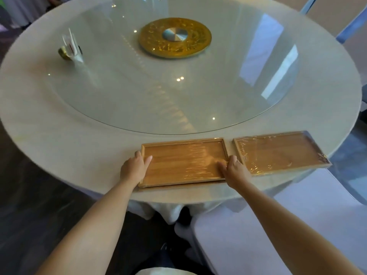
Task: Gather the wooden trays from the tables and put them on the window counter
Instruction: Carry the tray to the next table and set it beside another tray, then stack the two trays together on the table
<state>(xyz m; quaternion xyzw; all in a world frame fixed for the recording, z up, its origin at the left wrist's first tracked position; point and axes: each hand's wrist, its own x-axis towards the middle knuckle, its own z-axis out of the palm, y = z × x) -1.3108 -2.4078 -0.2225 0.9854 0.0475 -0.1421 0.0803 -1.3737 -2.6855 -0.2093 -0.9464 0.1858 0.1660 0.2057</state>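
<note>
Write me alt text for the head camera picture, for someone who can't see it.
Two bare hands grip the short ends of a wooden tray at the near edge of a round white table: left hand on its left end, right hand on its right. A second tray, wrapped in clear film, lies just right of it.

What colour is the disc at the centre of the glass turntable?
Gold, patterned, with a silver metal hub; the disc shows clearly in the head view.

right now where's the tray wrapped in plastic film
In the head view, the wrapped tray lies on the round table's near edge, right of the tray gripped by both hands, with a small gap between them.
</note>
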